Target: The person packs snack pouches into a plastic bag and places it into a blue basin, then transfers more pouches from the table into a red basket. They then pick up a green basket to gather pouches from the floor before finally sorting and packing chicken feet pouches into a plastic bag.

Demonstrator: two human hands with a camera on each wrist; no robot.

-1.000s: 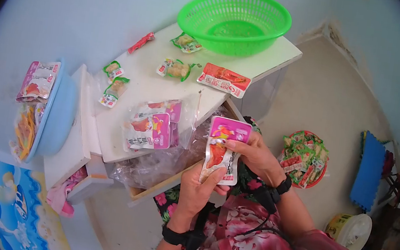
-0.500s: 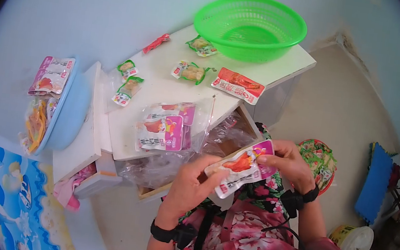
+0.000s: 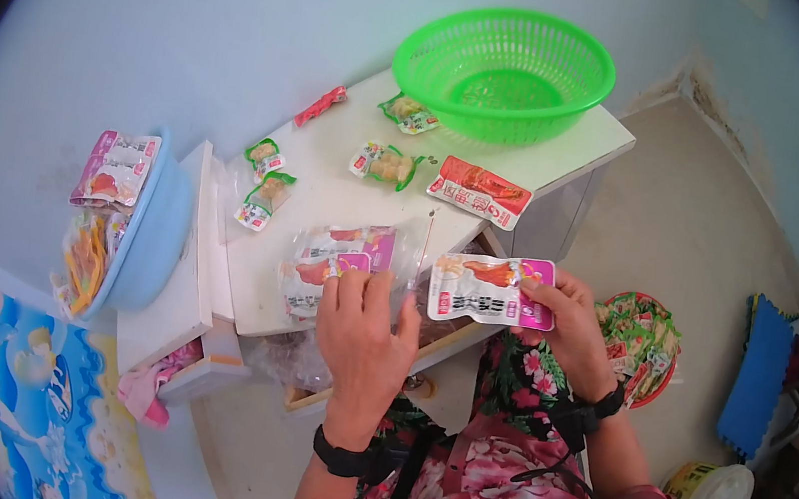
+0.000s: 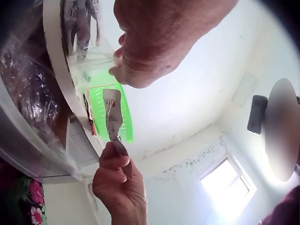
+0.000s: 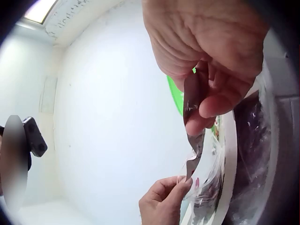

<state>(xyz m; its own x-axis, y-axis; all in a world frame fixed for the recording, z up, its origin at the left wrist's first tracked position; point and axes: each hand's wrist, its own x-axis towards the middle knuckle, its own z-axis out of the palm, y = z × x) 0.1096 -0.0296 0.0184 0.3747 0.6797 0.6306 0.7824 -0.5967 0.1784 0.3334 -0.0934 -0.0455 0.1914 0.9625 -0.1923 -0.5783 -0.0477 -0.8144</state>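
My right hand (image 3: 574,338) pinches the purple end of a flat white-and-purple snack pouch (image 3: 490,290) with a meat picture, printed side up. It is seen nearly edge-on in the right wrist view. My left hand (image 3: 362,346) reaches over a clear plastic bag (image 3: 410,243) of similar pouches (image 3: 313,277) at the white table's (image 3: 259,317) front edge. Its fingers are fairly straight, with the thumb apart; the fingertips overlap the bagged pouches. In the left wrist view the held pouch (image 4: 112,110) stands beyond my left hand (image 4: 159,47).
A green basket (image 3: 498,113) stands at the table's back right. Nearby lie a red packet (image 3: 480,191) and several small green-edged packets (image 3: 385,164). Below is an open drawer (image 3: 453,337) with plastic film. A blue basin (image 3: 157,248) holds more pouches at left; a red container (image 3: 673,371) of packets stands on the floor.
My left hand has let go of the pouch and moved up and left over the bagged pouches. My right hand keeps the pouch, now turned flatter and level.
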